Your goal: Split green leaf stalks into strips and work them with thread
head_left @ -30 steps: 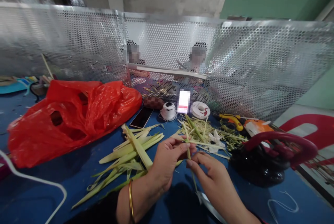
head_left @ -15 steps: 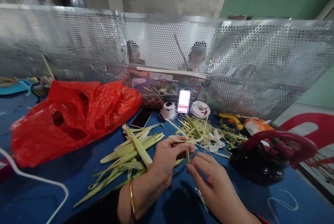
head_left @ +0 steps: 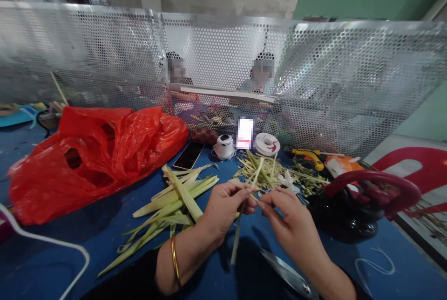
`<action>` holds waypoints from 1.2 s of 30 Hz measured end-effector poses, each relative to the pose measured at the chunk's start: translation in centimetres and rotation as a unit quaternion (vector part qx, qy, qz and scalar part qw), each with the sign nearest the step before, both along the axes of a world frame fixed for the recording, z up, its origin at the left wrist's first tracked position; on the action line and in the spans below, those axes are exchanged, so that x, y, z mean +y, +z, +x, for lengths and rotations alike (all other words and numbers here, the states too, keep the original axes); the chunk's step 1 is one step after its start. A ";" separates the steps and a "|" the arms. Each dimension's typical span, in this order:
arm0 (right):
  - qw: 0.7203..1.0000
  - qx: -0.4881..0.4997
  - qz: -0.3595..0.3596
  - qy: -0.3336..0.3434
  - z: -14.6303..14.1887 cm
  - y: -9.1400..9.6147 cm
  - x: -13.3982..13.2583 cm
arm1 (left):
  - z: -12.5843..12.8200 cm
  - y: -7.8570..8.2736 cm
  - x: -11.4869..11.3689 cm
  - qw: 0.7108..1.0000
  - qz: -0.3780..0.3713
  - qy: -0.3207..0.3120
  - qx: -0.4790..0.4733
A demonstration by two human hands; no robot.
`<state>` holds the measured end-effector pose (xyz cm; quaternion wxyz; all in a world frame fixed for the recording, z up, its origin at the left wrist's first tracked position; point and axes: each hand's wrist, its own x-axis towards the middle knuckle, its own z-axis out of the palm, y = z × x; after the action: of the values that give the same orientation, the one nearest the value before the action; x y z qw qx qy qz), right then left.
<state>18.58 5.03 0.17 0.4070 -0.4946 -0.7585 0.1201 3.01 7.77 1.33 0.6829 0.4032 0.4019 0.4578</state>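
Observation:
My left hand [head_left: 228, 204] is pinched shut on pale green leaf strips [head_left: 258, 173]. They cross at its fingertips, one end pointing up and another hanging below the hand. My right hand [head_left: 284, 211] pinches a strip end just to the right, its fingertips close to the left ones. Left of my left hand lies a pile of long husk-like leaves [head_left: 176, 202]. Beyond both hands is a heap of thin leaf shreds [head_left: 261, 172]. Metal scissors [head_left: 288, 274] lie on the blue table [head_left: 213, 272], partly covered by my right forearm.
A red plastic bag [head_left: 115, 151] fills the left side. Behind the leaves are a dark phone [head_left: 189, 155], a white thread cone [head_left: 224, 146], a lit screen [head_left: 245, 132] and a white spool [head_left: 267, 144]. A black pot with red handle [head_left: 349, 216] stands right. Two people sit behind the perforated screen [head_left: 223, 44].
My right hand has moved up and slightly right, pulling a strip sideways. One strip now hangs below my left hand. More of the scissors shows.

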 end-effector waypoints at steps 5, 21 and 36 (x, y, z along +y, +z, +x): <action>0.979 0.153 -0.136 -0.024 0.0 0.1 0.7 | 0.1 0.1 -0.1 0.999 0.008 -0.034 0.019; 0.927 0.327 -0.171 -0.062 -0.2 -0.2 1.2 | 0.0 -0.8 -0.1 0.989 0.006 -0.129 0.071; 0.992 0.122 0.030 -0.032 0.4 0.7 0.2 | -0.3 -0.7 -0.7 0.899 0.283 -0.077 0.325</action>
<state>18.95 5.27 0.89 0.5151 -0.4873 -0.6903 0.1436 2.74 7.10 0.66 0.4047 0.7353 0.4228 0.3418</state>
